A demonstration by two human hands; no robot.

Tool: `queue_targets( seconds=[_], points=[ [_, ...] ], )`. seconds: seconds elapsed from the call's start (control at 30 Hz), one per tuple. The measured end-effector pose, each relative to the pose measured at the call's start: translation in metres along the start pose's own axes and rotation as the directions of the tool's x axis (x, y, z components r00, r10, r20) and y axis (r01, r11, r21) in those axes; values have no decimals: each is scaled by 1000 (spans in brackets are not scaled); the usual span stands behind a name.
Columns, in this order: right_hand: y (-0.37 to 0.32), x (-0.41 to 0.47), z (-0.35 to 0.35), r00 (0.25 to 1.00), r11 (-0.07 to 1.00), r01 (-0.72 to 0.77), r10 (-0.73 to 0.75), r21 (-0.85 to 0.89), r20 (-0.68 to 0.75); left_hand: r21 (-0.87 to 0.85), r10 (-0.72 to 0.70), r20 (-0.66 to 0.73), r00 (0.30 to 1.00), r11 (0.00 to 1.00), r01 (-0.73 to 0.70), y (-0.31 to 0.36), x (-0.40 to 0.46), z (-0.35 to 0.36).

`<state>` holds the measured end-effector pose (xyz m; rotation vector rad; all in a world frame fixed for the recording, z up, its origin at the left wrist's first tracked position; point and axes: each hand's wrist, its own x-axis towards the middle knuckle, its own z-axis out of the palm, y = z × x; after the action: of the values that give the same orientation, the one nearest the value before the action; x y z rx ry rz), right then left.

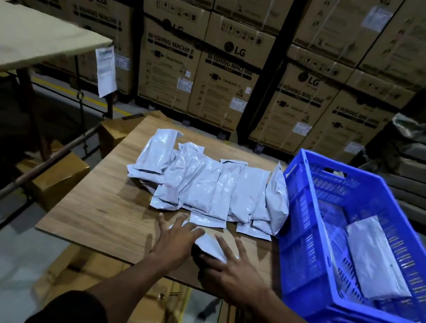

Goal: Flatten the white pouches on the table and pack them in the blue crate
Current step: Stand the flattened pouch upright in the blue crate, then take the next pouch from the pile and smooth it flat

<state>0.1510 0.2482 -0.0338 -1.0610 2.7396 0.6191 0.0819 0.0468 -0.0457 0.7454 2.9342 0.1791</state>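
A second table with a pale top stands at the far left, a printed sheet hanging from its near corner, while cardboard cartons marked "LG Washing Machine" are stacked wall-high behind. In the middle stands a small wooden table, its top bearing a loose heap of white pouches that runs from the centre toward the far right edge, the pouches overlapping one another and the rightmost one leaning against the wall of the crate.

Near the table's front edge, one white pouch lies apart from the heap under both of the person's hands. The left hand is spread flat, fingers straight and fanned, pressing down on the pouch's left end. Just beside it, the right hand is likewise spread with straight fingers, palm down on the pouch's right end close to the front edge; only a wedge of the white film shows between the two hands. Dark sleeves cover both upper forearms at the bottom of the view.

A blue crate with slotted walls sits at the table's right edge, overhanging it and tilted in the wide-angle view. Inside, one white pouch lies flat on the crate's floor, toward its right wall. Brown boxes sit on the floor beneath and left of the table.
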Motion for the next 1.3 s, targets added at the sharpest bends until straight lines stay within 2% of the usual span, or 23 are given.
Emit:
queue_targets(
  seconds=[0.1, 0.2, 0.27, 0.37, 0.47, 0.53, 0.63, 0.7, 0.77, 0.87, 0.9, 0.97, 1.1, 1.2, 1.3],
  points=[
    [10, 0, -11, 991, 989, -97, 85, 109, 105, -61, 47, -18, 999, 997, -48, -2, 3, 6],
    [28, -4, -19, 984, 963, -164, 176, 212, -38, -236, -34, -180, 983, 972, -9, -3, 2, 22],
    [42, -10, -31, 956, 933, -196, 251, 302, -153, -367, -117, -208, 971, 930, 34, 4, -1, 29],
    [69, -26, -37, 899, 897, -197, 326, 396, -291, -360, -126, -224, 966, 932, 38, 24, 2, 37],
    [95, -42, -52, 831, 843, -271, 448, 465, -329, -355, -103, -169, 980, 934, 36, 48, 9, 33],
    [112, -57, -61, 747, 806, -254, 514, 535, -421, -267, -83, -121, 989, 962, 48, 62, 14, 32],
    [135, -87, -80, 572, 749, -266, 629, 606, -526, -56, -11, 27, 1000, 998, 13, 77, 19, 36],
    [154, -110, -89, 450, 724, -305, 682, 618, -577, -24, 6, 101, 995, 1000, -3, 87, 23, 42],
    [174, -136, -89, 382, 692, -364, 721, 623, -578, -19, 2, 151, 989, 1000, 1, 95, 27, 45],
    [203, -175, -73, 318, 615, -438, 788, 656, -527, -1, 2, 155, 988, 1000, -2, 106, 32, 45],
    [212, -186, -64, 309, 577, -469, 817, 669, -487, -3, 4, 155, 988, 1000, -4, 109, 34, 45],
    [224, -201, -44, 341, 506, -547, 862, 667, -374, -6, 8, 158, 987, 1000, -7, 115, 37, 43],
    [237, -218, 8, 545, 498, -660, 833, 562, -96, -12, -20, 159, 987, 1000, 22, 124, 42, 46],
    [250, -225, 42, 580, 477, -728, 811, 491, 71, -10, -42, 174, 984, 999, 45, 128, 44, 47],
    [257, -227, 68, 612, 506, -756, 771, 416, 176, -21, -53, 183, 982, 998, 58, 128, 45, 49]
  ],
)
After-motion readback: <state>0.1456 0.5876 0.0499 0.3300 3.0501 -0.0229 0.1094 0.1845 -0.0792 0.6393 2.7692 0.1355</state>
